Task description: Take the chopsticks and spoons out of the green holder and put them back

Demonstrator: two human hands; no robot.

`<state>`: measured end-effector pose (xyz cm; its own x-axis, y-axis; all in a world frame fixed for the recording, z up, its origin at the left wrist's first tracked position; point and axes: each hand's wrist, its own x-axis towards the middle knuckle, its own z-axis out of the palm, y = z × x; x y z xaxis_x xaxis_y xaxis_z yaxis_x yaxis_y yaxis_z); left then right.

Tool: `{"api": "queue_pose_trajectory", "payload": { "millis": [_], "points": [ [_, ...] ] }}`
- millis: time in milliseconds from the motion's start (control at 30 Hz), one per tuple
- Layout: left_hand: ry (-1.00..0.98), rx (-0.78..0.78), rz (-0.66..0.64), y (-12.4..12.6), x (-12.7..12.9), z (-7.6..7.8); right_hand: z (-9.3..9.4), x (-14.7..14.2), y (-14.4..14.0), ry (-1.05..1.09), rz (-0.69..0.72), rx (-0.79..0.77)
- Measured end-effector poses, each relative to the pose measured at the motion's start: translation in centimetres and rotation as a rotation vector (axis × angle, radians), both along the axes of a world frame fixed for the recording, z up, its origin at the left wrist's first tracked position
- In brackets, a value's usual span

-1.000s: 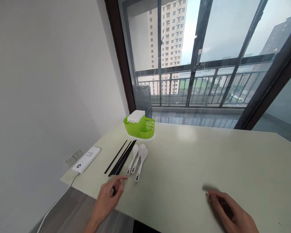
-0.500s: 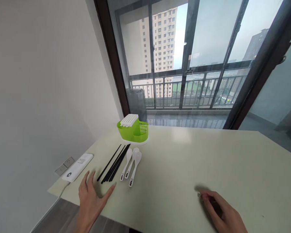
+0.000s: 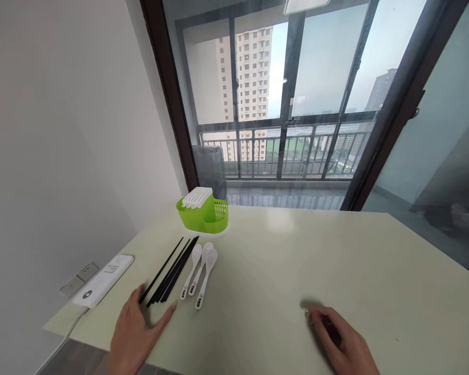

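My left hand (image 3: 135, 330) is spread at the table's front left, thumb and fingers apart and nothing between them. Its fingertips are at the near ends of several black chopsticks (image 3: 172, 276); whether they touch one I cannot tell. Beside the chopsticks lie three white spoons (image 3: 208, 271), bowls pointing away from me and dark marks on their handle ends. My right hand (image 3: 340, 336) rests on the table at the front right, its fingers curled in towards the thumb. Nothing shows in its grasp. Behind the chopsticks stands a green utensil holder (image 3: 197, 219) with a white slotted top.
A white power bank (image 3: 105, 278) with a cable (image 3: 68, 330) lies at the left table edge. Wall sockets (image 3: 78, 278) sit beside it on the white wall (image 3: 62, 146). Past the pale table (image 3: 281, 260) is a dark-framed glass door (image 3: 359, 192).
The view has turned slightly right, so the things appear further left. My left hand has come closer to the chopsticks' near ends. My right hand keeps its curled shape.
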<state>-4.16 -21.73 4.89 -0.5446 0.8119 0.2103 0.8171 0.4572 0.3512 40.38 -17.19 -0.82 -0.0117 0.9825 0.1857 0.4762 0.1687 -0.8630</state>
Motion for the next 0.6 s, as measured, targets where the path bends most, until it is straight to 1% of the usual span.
{"api": "queue_pose_trajectory", "payload": {
  "millis": [100,167,233,333,467,600],
  "points": [
    [0.006,0.014,-0.041,0.5,-0.6,-0.1,0.4,-0.8,-0.3,0.033,-0.074,0.033],
    [-0.002,0.012,-0.058,1.1,-0.8,0.1,0.6,-1.1,-0.3,0.039,-0.106,0.047],
    [0.012,0.001,-0.063,1.9,-0.8,0.7,0.7,-1.0,-0.1,0.023,-0.083,0.047],
    [0.078,-0.036,-0.072,3.5,-0.7,2.0,0.8,-0.5,0.2,-0.025,-0.006,0.033],
    [0.155,-0.174,-0.105,6.0,-0.7,3.8,0.9,-0.1,0.4,-0.038,0.022,0.027],
    [0.244,-0.344,-0.118,7.9,-0.5,5.4,0.8,-0.2,0.0,-0.022,0.006,0.048]
  ]
}}
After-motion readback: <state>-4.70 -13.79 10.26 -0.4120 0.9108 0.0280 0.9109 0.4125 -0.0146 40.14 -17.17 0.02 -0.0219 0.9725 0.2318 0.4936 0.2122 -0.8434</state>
